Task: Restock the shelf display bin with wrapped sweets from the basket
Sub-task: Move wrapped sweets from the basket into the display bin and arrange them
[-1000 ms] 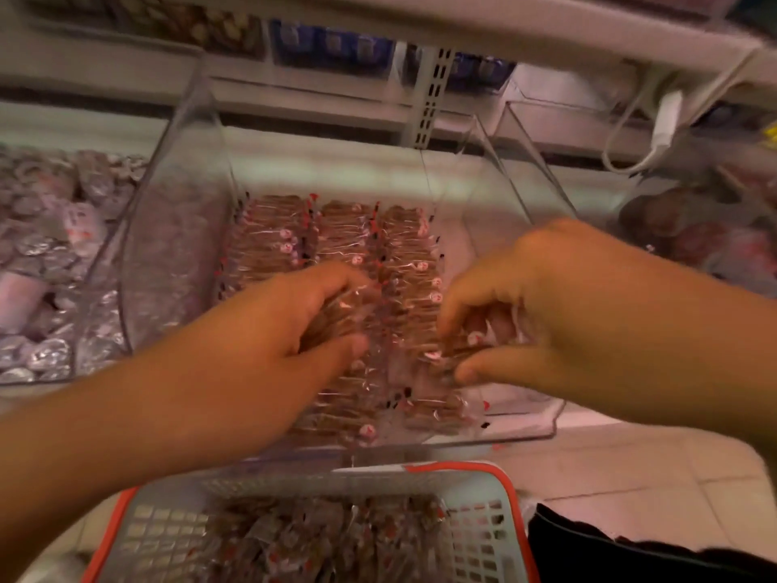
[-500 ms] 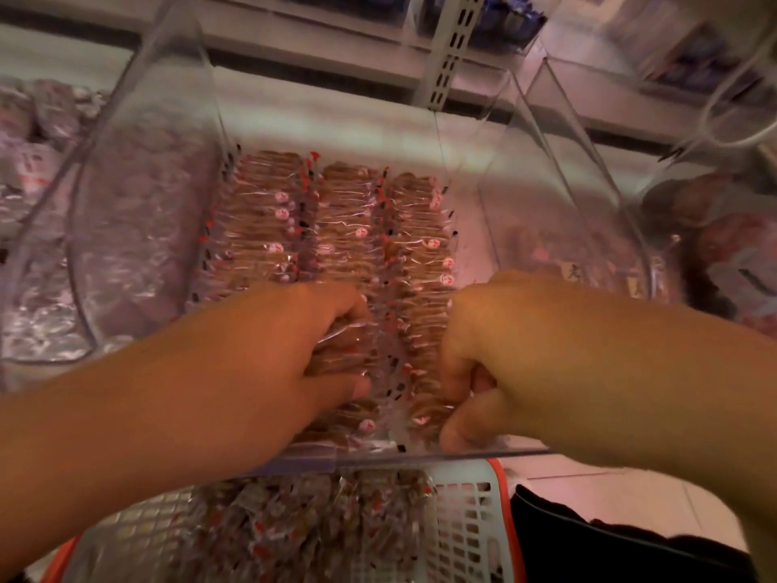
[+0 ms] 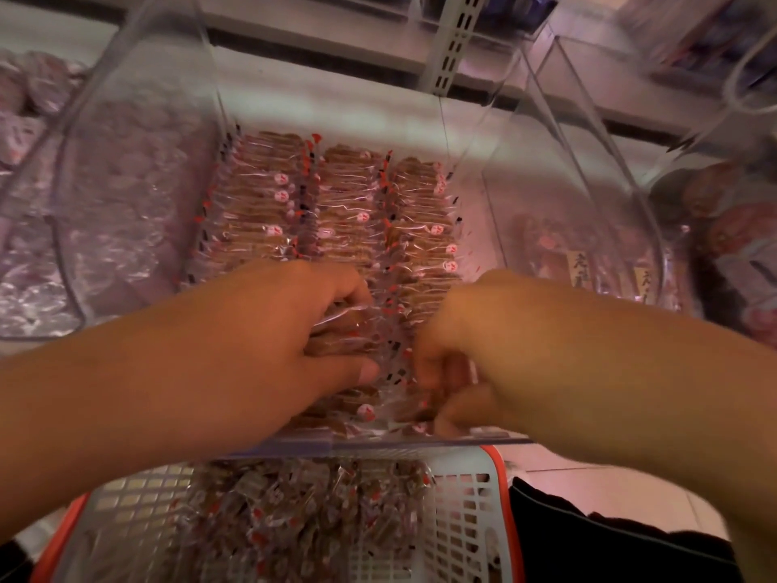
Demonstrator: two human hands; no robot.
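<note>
A clear plastic display bin (image 3: 138, 132) on the shelf holds three neat rows of brown wrapped sweets (image 3: 349, 204). My left hand (image 3: 277, 330) is inside the bin's front, fingers curled around a bundle of sweets in the middle row. My right hand (image 3: 475, 342) is beside it at the front right, fingers bent down onto sweets in the right row. Below the bin's front lip sits a white basket (image 3: 466, 507) with an orange rim, and loose wrapped sweets (image 3: 302, 515) are piled in it.
A clear bin of silver-wrapped items (image 3: 29, 254) stands to the left. Another clear bin (image 3: 588, 229) with packets stands to the right. A shelf upright (image 3: 456, 40) rises behind. Dark cloth (image 3: 609, 540) lies at the bottom right over pale floor tiles.
The view has tipped downward and nearer to the bin. Both hands have pulled toward the bin's front edge, and the right hand's fingers have curled lower into the right row.
</note>
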